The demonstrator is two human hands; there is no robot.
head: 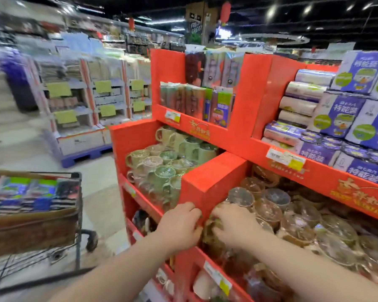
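wrapped mug (211, 231), L hand (180, 224) touching side, R hand (235, 225) gripping top

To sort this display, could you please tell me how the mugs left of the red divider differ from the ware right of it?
The left mugs are pale green and beige; the right ware is amber-brown. The left mugs show handles; the right ware shows none plainly. The right hand grips a piece of the right ware, not a left mug. Both lots are film-wrapped.

Supermarket aisle, red display shelves (207, 184) with price tags (286, 159), shopping cart (52, 225), apparently wrapped mugs (162, 164).
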